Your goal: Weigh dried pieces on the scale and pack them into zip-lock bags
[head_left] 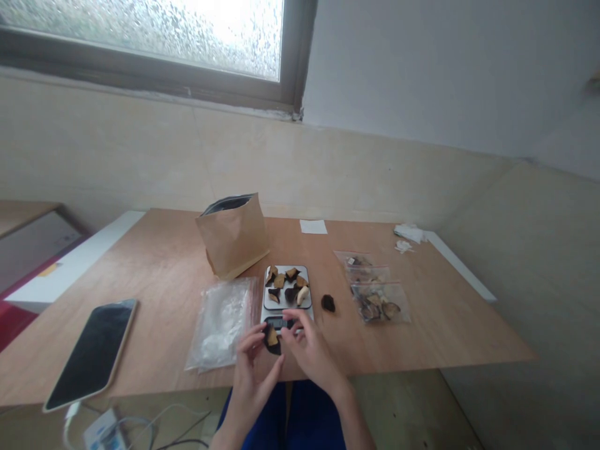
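My left hand point(253, 369) grips a dark dried piece point(272, 339) with a tan patch between thumb and fingers, just in front of a small digital scale point(264, 312). Close beside it, my right hand point(309, 350) has its fingers curled in over the scale's display; something dark shows between thumb and fingertips, too small to name. Several dried chunks point(280, 280), dark outside and tan inside, lie on the scale's platform, along with a pale cream piece point(303, 294). One dark dried piece point(328, 303) rests on the table right of the scale.
Clear plastic bags point(220, 322) lie left of the scale, an open brown paper pouch point(234, 237) stands behind them. Filled zip bags point(379, 303) are on the right. A phone point(91, 353) with a cable lies at the left edge; white paper point(313, 227) and crumpled scraps point(410, 233) sit farther back.
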{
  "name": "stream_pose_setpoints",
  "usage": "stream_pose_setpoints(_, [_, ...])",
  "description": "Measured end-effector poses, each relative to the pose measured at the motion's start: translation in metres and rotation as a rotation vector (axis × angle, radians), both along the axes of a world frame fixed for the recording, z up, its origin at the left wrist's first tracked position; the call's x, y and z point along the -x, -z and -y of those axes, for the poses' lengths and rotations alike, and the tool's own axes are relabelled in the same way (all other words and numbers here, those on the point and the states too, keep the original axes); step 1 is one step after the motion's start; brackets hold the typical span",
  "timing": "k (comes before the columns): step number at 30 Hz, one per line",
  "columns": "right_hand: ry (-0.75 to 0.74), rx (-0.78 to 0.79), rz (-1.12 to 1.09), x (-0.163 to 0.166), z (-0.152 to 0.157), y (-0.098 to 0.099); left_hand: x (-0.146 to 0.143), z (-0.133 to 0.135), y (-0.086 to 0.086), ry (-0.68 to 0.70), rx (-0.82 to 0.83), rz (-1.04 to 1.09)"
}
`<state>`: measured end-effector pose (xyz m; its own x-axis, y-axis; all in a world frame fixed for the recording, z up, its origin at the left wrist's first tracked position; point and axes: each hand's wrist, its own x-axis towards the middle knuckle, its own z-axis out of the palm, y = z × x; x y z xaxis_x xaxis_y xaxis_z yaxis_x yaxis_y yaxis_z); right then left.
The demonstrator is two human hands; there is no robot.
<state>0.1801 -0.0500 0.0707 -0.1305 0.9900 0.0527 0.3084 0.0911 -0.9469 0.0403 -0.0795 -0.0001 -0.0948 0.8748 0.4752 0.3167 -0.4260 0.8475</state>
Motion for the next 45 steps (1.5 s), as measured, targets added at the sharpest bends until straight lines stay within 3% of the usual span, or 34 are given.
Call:
stream_pose_setpoints(5, [0.095, 0.143, -0.248, -0.006, 0.025, 0.031, -0.030, 0.001, 0.001, 0.026, -0.062, -0.164])
stream_pose_setpoints(10, [0.314, 0.146, -0.333, -0.029, 0.013, 0.054, -0.032, 0.008, 0.002, 0.150, -0.018, -0.270])
stream_pose_setpoints(15, [0.559, 0.025, -0.186, -0.073, -0.010, 0.068, 0.002, 0.007, 0.001, -0.049, 0.049, -0.231])
stream_pose_setpoints(19, [0.548, -0.061, -0.046, -0.095, -0.031, 0.080, 0.042, -0.003, 0.003, -0.227, 0.140, -0.232])
stream_pose_setpoints(23, [0.490, -0.110, 0.081, -0.097, -0.061, 0.083, 0.069, -0.017, 0.004, -0.267, 0.183, -0.269])
stream_pose_setpoints(29, [0.416, -0.172, 0.243, -0.088, -0.109, 0.077, 0.067, -0.040, 0.004, -0.199, 0.157, -0.385])
stream_pose_setpoints(32, [0.476, -0.222, 0.384, -0.083, -0.117, 0.072, 0.057, -0.050, 0.009, -0.213, 0.167, -0.455])
stream_pose_setpoints(35, [0.555, -0.297, 0.410, -0.072, -0.105, 0.068, 0.050, -0.057, 0.015, -0.303, 0.195, -0.533])
stream_pose_setpoints(40, [0.555, -0.344, 0.216, -0.033, -0.048, 0.063, 0.048, -0.065, 0.010, -0.331, 0.255, -0.568])
stream_pose_setpoints(42, [0.476, -0.347, 0.133, -0.015, -0.024, 0.058, 0.047, -0.067, 0.004, -0.297, 0.275, -0.532])
stream_pose_setpoints(45, [0.241, -0.299, 0.050, 0.010, 0.000, 0.049, 0.046, -0.065, -0.008, -0.279, 0.315, -0.398])
